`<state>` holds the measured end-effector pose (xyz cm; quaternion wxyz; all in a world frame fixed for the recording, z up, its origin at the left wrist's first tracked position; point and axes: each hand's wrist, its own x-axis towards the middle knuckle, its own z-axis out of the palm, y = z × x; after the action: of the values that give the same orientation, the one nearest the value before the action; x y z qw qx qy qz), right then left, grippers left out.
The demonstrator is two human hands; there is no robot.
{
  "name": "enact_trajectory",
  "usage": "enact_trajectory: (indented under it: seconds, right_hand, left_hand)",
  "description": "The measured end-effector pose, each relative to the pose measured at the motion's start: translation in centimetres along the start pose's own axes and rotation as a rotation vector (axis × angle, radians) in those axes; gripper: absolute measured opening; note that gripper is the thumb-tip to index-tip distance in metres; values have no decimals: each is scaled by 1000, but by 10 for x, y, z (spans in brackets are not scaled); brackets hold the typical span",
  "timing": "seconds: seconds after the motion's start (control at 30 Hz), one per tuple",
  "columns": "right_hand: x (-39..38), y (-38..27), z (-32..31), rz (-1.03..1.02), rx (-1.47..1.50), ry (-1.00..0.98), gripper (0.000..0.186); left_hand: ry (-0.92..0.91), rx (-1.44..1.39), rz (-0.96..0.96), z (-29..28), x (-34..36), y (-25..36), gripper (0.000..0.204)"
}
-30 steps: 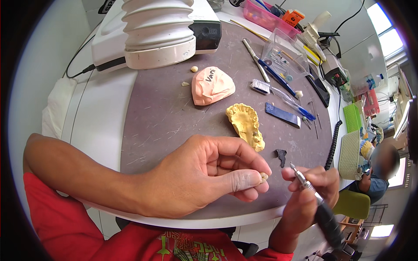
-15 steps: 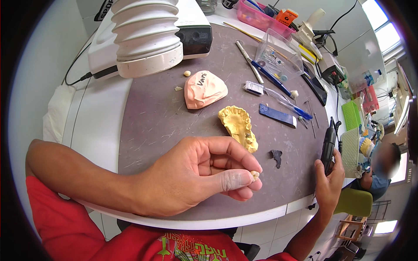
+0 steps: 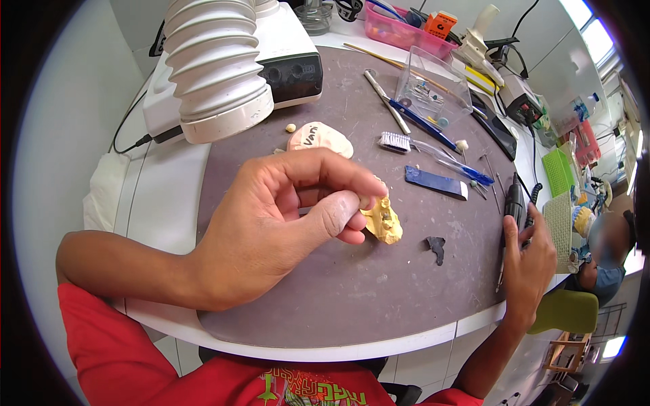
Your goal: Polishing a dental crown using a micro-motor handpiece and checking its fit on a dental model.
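My left hand (image 3: 271, 220) is raised over the mat, thumb and forefinger pinching a small cream-coloured tooth crown (image 3: 366, 202), mostly covered by the fingers. Just beyond the fingertips lies a yellow dental cast (image 3: 387, 227), its left part hidden behind the hand. A pink plaster model (image 3: 321, 137) with handwriting on top sits farther back, partly behind the knuckles. At the right edge of the table, my right hand (image 3: 530, 260) is closed round a black handpiece (image 3: 514, 201) with a coiled cord. Its thin metal tip points toward me.
A white ribbed suction hose (image 3: 213, 68) hangs at the back left. On the mat are a toothbrush (image 3: 433, 154), a blue strip (image 3: 435, 183), a dark scrap (image 3: 437, 249), and a clear box (image 3: 433, 88) of small bits. Another person (image 3: 604, 260) sits at far right.
My left hand has moved up and left with the crown, now covering part of the yellow cast and pink model. My right hand has turned over the handpiece, whose tip now shows below.
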<state>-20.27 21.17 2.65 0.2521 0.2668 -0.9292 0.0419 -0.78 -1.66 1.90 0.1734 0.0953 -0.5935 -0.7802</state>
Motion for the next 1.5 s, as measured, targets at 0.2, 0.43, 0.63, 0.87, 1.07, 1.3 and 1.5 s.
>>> enact_trajectory:
  seconds: [0.2,0.43,0.63,0.87,1.07,1.3,1.5]
  right_hand:
    - [-14,-52,-31,-272,862,20,24]
    - [-7,-109,-37,-630,1013,-175,25]
    - [-4,-110,-31,-633,1016,-116,20]
    - [1,-97,-22,-156,1282,-393,12]
    - [3,-88,-19,-45,1341,-595,14]
    - [2,-91,-14,-5,1388,-818,15]
    - [0,-91,-9,-29,1437,-863,17]
  left_hand:
    - [-62,-42,-50,1,1,-3,13]
    - [-72,-80,-82,-1,-4,-2,14]
    - [-70,-219,-285,1,-4,5,17]
    - [-136,1031,696,-13,14,-14,46]
    - [-239,1249,738,-17,17,-18,44]
    - [-191,946,747,-14,16,-19,38]
    - [-194,865,728,-14,17,-17,38]
